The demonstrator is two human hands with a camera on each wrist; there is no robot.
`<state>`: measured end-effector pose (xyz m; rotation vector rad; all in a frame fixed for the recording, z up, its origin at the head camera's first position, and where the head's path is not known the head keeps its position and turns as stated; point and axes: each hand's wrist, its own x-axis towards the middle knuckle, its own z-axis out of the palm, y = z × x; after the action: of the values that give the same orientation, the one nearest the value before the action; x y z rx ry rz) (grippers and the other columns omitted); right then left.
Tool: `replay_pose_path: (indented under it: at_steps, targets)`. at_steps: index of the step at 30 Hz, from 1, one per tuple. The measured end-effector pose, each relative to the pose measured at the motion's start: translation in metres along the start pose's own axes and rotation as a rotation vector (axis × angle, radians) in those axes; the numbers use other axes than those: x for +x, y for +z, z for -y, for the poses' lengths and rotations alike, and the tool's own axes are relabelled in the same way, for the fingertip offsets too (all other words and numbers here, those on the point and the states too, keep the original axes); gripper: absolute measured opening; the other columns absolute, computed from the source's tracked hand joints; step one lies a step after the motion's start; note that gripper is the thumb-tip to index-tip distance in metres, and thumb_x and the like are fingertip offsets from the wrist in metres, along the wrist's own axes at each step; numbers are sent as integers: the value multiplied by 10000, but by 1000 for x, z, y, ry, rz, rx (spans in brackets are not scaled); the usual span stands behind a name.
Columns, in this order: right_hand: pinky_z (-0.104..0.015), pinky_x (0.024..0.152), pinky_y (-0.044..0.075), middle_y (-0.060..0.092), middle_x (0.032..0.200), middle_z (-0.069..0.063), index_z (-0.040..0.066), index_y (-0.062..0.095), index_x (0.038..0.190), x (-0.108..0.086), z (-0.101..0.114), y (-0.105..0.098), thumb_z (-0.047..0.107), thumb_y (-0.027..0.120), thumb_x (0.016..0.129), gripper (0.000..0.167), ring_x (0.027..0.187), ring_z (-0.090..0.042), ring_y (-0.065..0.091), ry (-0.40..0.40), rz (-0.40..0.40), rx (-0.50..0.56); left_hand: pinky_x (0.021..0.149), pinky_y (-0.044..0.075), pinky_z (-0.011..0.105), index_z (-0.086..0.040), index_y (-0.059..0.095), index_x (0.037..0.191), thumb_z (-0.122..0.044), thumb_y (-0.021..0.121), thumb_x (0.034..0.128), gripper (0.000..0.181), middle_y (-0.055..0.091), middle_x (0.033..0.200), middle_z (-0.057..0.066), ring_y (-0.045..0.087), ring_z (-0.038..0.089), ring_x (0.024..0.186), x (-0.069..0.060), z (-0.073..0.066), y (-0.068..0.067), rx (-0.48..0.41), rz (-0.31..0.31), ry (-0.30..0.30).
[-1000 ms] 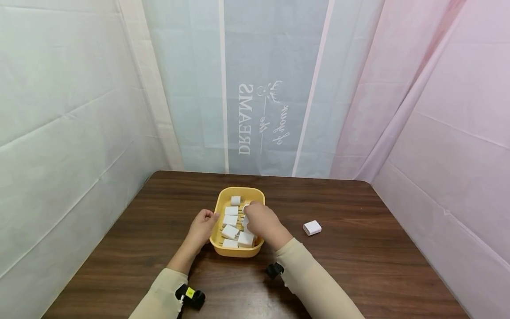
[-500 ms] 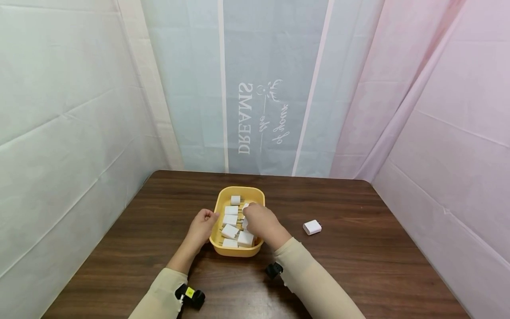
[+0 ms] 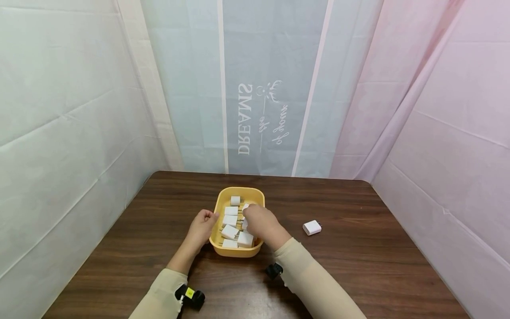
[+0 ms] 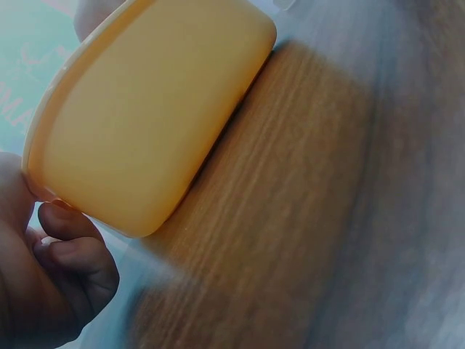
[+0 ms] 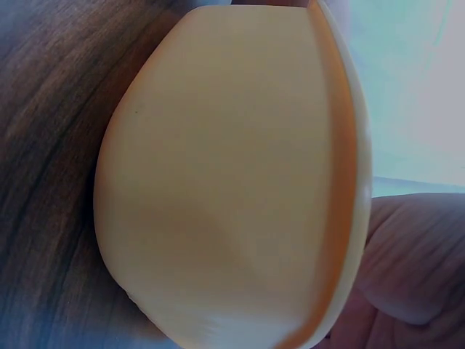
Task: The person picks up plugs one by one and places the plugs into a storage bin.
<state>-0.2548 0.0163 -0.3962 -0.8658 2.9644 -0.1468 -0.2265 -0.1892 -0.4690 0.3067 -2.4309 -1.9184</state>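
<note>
A yellow plastic box [image 3: 236, 252] stands on the table with several white plug-in chargers [image 3: 231, 211] inside, mostly in a column along its left side. My left hand [image 3: 202, 228] pinches the box's left rim; the left wrist view shows the thumb at the rim and curled fingers [image 4: 76, 254] below it. Over the right wall, my right hand [image 3: 260, 220] reaches into the box and grips a white charger [image 3: 245, 206] near the far right corner. The hand covers most of that charger and part of the right column. In the right wrist view the box wall [image 5: 225, 167] hides the fingertips.
One more white charger [image 3: 312, 227] lies on the dark wooden table [image 3: 350, 266], right of the box, prongs pointing right. Pale curtains [image 3: 275, 53] hang behind the table and at both sides. A black wrist camera [image 3: 191, 297] sits on each sleeve.
Almost nothing differs. Both hands keep their places at the box, and the right hand's fingertips shift only very slightly around the charger.
</note>
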Motion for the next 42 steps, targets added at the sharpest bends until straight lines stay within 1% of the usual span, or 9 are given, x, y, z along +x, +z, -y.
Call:
replay_pose_path:
  at_steps: [5,8,14,20,24,27,31,37,42]
  targets:
    - [-312,620,477,624,889,-21,122,709,967,2,0,3,68,686,929,70,720,-138,521,14,3,-3,418,333,236,-41,515,1085,-312,562,1068,276,485,734,33,402,121,496,1,0,0,-6,-3,-3]
    - [-314,628,482,631,917,-30,114,717,1009,2,1,4,74,686,935,91,729,-140,527,21,5,-1,417,333,237,-40,514,1085,-302,565,1067,267,481,737,33,400,122,495,1,0,1,-10,-6,-5]
    - [-318,641,495,635,979,-47,102,728,1113,-3,-1,2,83,688,930,188,749,-146,533,35,-11,29,420,334,237,-43,515,1083,-300,571,1064,264,473,733,25,403,123,498,1,-1,1,2,-10,-6]
    - [-324,625,486,612,952,-42,97,731,1133,-11,-6,-4,91,708,906,228,736,-146,546,6,-48,33,425,335,233,-39,515,1088,-322,569,1065,289,483,738,29,409,122,505,0,-2,0,2,-6,0]
    - [-341,653,508,623,970,-38,99,727,1152,-17,-9,-9,132,748,896,258,803,-157,592,-10,-67,25,423,336,234,-41,512,1083,-318,572,1064,284,487,737,31,413,123,505,1,-1,0,-7,-3,1]
    - [-360,713,547,642,1025,-40,100,721,1192,-22,-12,-12,179,771,898,308,887,-176,634,-14,-71,15,425,337,233,-45,513,1084,-305,570,1065,267,491,736,29,411,122,504,1,1,0,-2,-1,-1]
    - [-374,758,567,655,1086,-61,84,711,1232,-29,-14,-18,197,791,889,370,967,-205,658,-7,-73,23,426,333,235,-42,514,1088,-304,568,1066,268,488,728,24,404,123,501,0,2,0,10,-2,1]
    - [-379,749,556,662,1089,-74,70,722,1193,-41,-15,-27,175,812,859,361,954,-212,652,12,-79,28,429,340,236,-43,516,1095,-305,569,1065,268,495,739,24,416,124,507,0,1,0,12,-4,-10]
    - [-386,711,529,657,1021,-72,74,739,1123,-48,-20,-35,134,805,844,293,869,-192,610,24,-101,45,428,345,237,-44,517,1092,-299,571,1064,261,498,744,30,423,127,509,1,1,0,9,-7,-8]
